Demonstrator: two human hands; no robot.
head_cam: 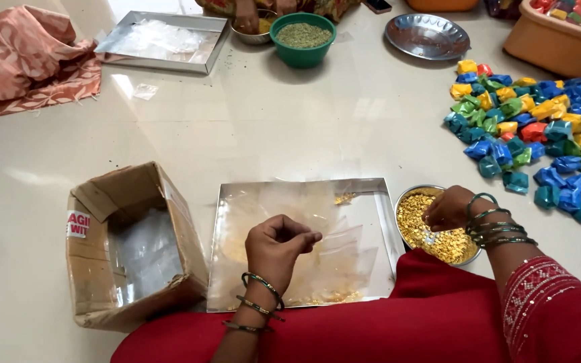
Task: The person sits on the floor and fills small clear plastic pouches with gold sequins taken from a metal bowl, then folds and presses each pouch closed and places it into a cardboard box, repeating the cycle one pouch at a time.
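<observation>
The orange tub [559, 44] and another person's hand [245, 17] are cut off.

We are looking down on a glossy cream floor [290, 128], light glaring off it beyond the peach cloth [25, 64].

We see a glossy, pale floor [290, 121] that mirrors the light. The steel tray [379, 222] and steel bowl [403, 202] look smooth and shiny; thin clear plastic bags [331, 249] lie crinkled on the tray. The cardboard box [136, 195] is matt and creased. The coloured packets [539, 128] glisten like foil.
</observation>
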